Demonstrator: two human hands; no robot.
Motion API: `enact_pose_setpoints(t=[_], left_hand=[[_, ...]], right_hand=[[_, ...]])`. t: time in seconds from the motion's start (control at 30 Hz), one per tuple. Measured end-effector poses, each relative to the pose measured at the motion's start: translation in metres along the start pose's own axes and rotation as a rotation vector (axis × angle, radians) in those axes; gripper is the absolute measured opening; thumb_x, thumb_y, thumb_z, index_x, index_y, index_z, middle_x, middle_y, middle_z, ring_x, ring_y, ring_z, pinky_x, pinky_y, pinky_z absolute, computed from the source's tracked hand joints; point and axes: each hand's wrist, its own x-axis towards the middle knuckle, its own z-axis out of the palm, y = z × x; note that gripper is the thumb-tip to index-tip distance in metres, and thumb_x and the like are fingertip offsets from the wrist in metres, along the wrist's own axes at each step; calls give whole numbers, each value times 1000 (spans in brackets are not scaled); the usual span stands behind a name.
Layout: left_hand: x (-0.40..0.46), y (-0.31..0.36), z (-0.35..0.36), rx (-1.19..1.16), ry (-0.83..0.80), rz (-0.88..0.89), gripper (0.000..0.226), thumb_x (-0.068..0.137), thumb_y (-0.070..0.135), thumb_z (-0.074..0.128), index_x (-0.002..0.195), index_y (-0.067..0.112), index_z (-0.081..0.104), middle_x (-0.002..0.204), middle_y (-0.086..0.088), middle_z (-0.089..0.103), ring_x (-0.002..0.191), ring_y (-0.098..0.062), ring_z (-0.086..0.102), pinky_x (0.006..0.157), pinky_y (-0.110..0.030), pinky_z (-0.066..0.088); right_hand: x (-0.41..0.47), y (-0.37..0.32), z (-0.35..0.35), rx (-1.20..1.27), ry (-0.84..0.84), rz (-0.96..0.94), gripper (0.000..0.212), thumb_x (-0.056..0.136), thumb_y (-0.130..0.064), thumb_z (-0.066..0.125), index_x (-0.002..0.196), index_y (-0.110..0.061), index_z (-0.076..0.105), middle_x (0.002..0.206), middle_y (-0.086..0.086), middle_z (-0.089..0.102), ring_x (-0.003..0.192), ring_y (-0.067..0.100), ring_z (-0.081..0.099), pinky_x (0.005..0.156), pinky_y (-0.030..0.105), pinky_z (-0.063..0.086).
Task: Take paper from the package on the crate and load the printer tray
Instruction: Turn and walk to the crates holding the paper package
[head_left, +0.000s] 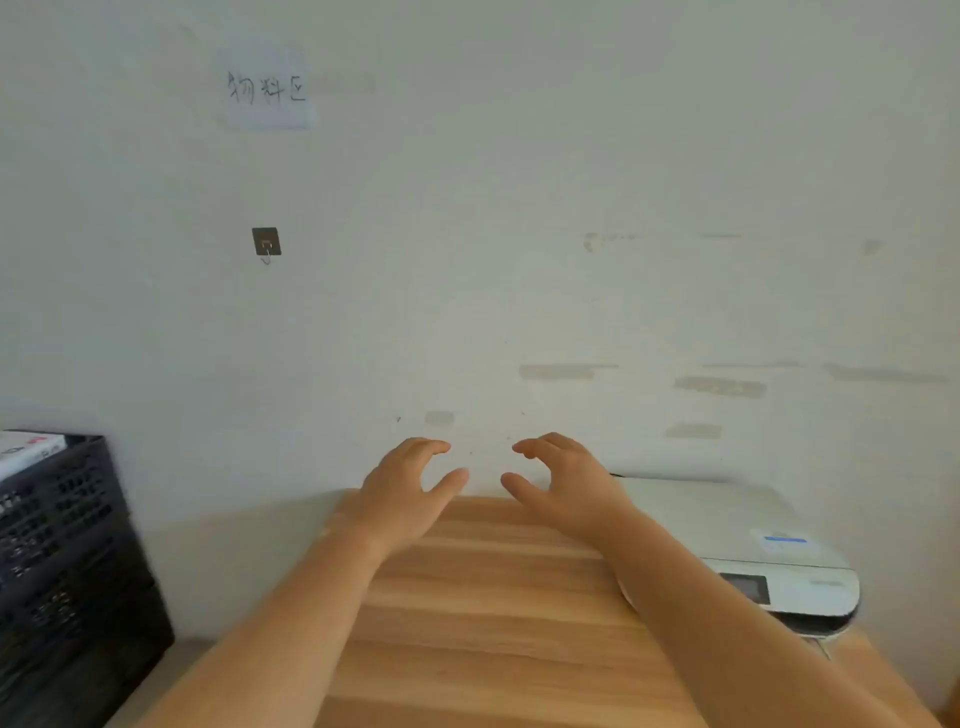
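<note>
My left hand (408, 491) and my right hand (558, 483) hover side by side over the far edge of the wooden table (488, 623), fingers curled and apart, holding nothing. A white printer (748, 540) sits on the table at the right, partly behind my right forearm; its tray is hidden. At the far left stands a black plastic crate (67, 545) on the floor, with a white paper package (28, 449) lying on top, cut off by the frame edge.
A plain white wall (519, 234) rises right behind the table. It carries a dark adhesive hook (266, 242) and a handwritten paper label (267, 88). A strip of floor separates the crate from the table.
</note>
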Motion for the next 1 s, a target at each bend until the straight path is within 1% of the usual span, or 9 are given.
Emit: enact_pose_setpoints(t=[0.1,0.2,0.37,0.47,0.53,0.63,0.77,0.9,1.0], left_hand=[[-4,-28,-22,-13,29,-42,50,88,57,49,132,33,49,138,20,45,130,-5,39,108,-31,33],[-6,-59,-41,-17,47,-91,50,89,55,49,134,33,47,138,18,45,130,-5,39,108,-31,33],[-10,-115,-79,19,124,-214,52,89,57,47,134,31,47,139,15,45,131,-7,40,107,-32,34],[-14,-144,-112,72,155,-301,52,91,54,48,136,28,46,141,12,44,131,-9,40,108,-33,33],[-18,-165,-136,91,192,-356,52,91,53,49,136,27,46,141,11,44,130,-8,40,107,-31,31],[-30,-199,-166,109,253,-426,51,91,53,50,136,27,47,141,11,45,130,-8,40,108,-30,31],[-54,-243,-201,132,322,-518,53,90,55,50,135,28,48,141,8,46,129,-10,42,110,-35,34],[-76,-290,-246,138,399,-582,50,90,55,51,134,29,49,138,10,49,125,-9,44,103,-28,33],[-95,-336,-281,167,435,-604,51,90,56,50,133,29,50,137,9,50,124,-9,46,102,-28,35]], right_hand=[[15,-26,25,42,-30,1,50,87,-55,55,129,-28,56,125,-12,55,120,9,48,92,31,44],[36,-48,58,65,-79,-19,51,87,-56,54,129,-29,55,125,-12,55,120,9,48,93,30,44],[80,-84,115,134,-132,-114,52,87,-56,54,131,-27,55,127,-10,55,123,11,47,96,31,43],[109,-114,150,217,-171,-171,51,87,-54,55,130,-28,55,125,-11,55,122,10,47,95,30,43],[127,-137,174,265,-202,-217,50,87,-54,55,130,-28,55,125,-11,55,121,10,47,93,27,41],[147,-174,213,292,-252,-299,50,88,-53,55,131,-27,55,126,-10,55,121,10,48,92,25,39],[163,-227,258,327,-334,-373,50,90,-49,56,133,-24,54,129,-6,55,123,14,48,99,26,38],[178,-289,303,354,-389,-439,51,89,-49,57,134,-24,54,131,-4,55,123,14,48,102,28,38],[185,-339,341,366,-421,-471,52,89,-49,57,134,-23,54,130,-3,54,123,15,48,103,30,39]])
